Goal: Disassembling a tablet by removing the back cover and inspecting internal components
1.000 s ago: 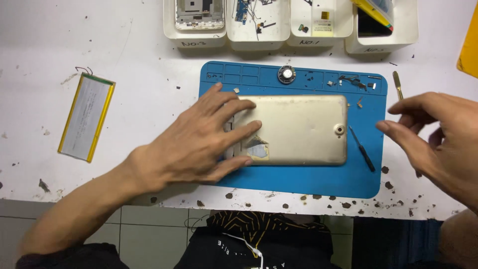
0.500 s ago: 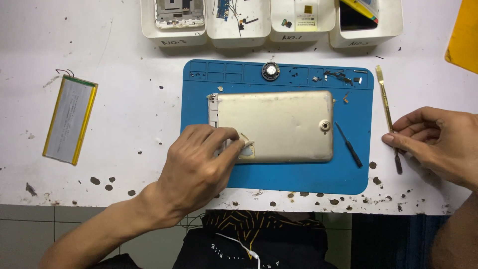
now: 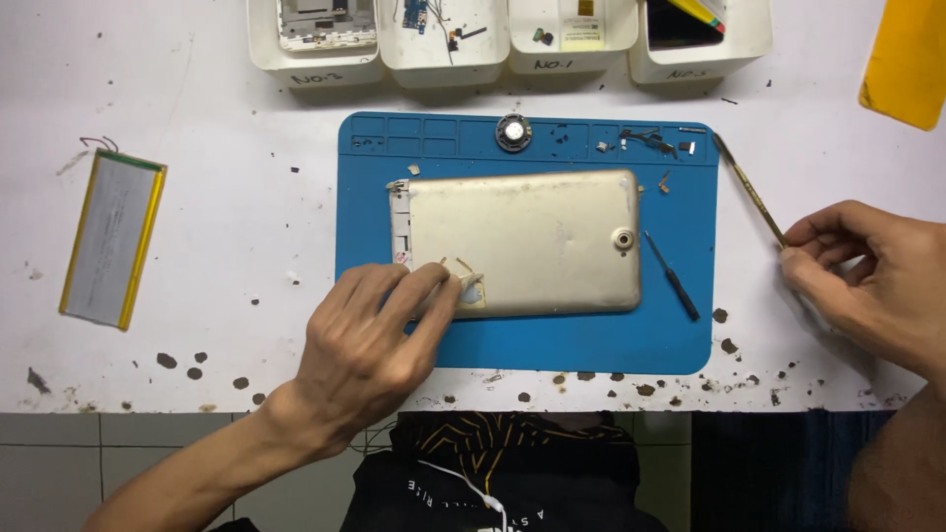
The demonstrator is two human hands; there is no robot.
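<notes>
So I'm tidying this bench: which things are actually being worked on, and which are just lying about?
In use:
- gold tablet back, left hand on its corner
- thin tool, right hand on it
- blue mat

Lying about:
- battery
- small screwdriver
- white bins
- yellow sheet

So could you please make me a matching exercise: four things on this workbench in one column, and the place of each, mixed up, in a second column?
Things:
1. gold tablet
2. flat battery
3. small screwdriver
4. thin metal tool

Places:
A. bare white table, far left
B. under the right hand's fingertips, off the mat's right edge
C. middle of the blue mat, left hand on its corner
D. on the mat, right of the tablet

Pairs: 1-C, 2-A, 3-D, 4-B
</notes>
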